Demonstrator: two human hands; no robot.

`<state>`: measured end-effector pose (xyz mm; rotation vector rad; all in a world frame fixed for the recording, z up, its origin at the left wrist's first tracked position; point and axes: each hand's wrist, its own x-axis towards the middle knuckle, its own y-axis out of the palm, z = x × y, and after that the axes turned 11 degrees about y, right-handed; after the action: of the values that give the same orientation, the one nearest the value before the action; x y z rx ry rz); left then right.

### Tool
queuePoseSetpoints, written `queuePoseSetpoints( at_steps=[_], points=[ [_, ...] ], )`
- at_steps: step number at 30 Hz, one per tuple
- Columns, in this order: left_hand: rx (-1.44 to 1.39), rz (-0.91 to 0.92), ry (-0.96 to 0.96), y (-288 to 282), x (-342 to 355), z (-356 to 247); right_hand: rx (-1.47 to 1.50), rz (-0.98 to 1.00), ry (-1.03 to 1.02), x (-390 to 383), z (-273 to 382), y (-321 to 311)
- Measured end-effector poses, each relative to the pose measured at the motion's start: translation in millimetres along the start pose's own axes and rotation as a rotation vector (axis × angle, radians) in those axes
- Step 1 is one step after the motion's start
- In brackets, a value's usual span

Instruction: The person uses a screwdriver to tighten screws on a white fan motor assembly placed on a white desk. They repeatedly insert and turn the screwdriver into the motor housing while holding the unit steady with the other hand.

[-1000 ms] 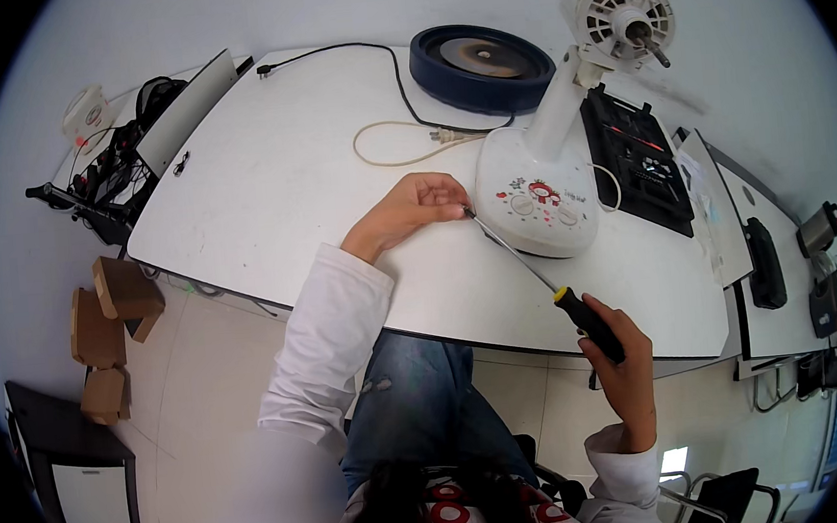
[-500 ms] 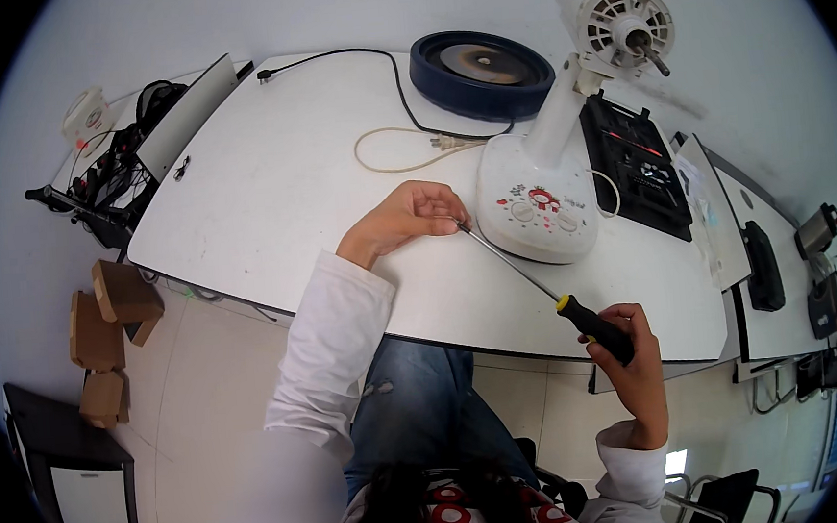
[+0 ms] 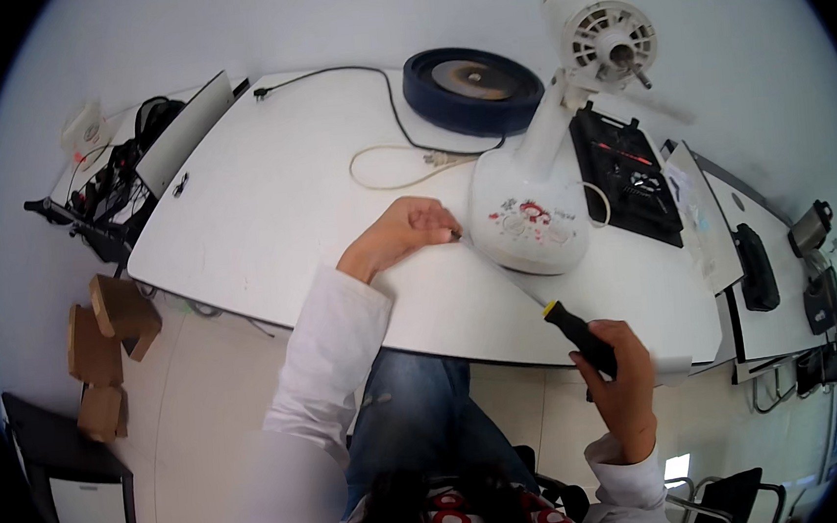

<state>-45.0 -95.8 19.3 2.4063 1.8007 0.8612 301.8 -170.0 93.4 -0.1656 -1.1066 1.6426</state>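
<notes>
My right hand (image 3: 625, 388) is wrapped round the black and yellow handle of a long screwdriver (image 3: 580, 335). Its thin shaft, blurred now, slants up and left toward my left hand (image 3: 407, 235). The fingertips of that hand are pinched together over the white table, with a tiny dark piece at their end, too small to name. Just right of them stands a white fan base (image 3: 529, 223) with two knobs and a printed cartoon pattern. On its column sits the bare motor (image 3: 607, 38), its shaft sticking out without blades or guard.
Behind the fan base lies a round dark-blue appliance (image 3: 474, 88) with a black cord. A pale cord (image 3: 382, 171) loops nearby. An open black tool case (image 3: 628, 176) lies to the right on the table (image 3: 267, 214). Cardboard boxes (image 3: 95, 341) stand on the floor at left.
My right hand has lowered slightly with the screwdriver. Its tip seems to have drawn a little away from my left fingertips. The whole view has shifted slightly.
</notes>
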Motion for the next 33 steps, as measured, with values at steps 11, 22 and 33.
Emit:
queuePoseSetpoints(
  at_steps=[11, 22, 33],
  points=[
    [-0.058, -0.026, 0.035, 16.5, 5.5, -11.8, 0.085, -0.363, 0.01, 12.6, 2.9, -10.3],
    [0.479, -0.331, 0.187, 53.8, 59.4, -20.9, -0.146, -0.903, -0.117, 35.8, -9.3, -98.6],
    [0.632, -0.577, 0.837, 131.4, 206.5, -4.3, -0.208, -0.883, -0.191, 82.7, -22.4, -95.0]
  ],
)
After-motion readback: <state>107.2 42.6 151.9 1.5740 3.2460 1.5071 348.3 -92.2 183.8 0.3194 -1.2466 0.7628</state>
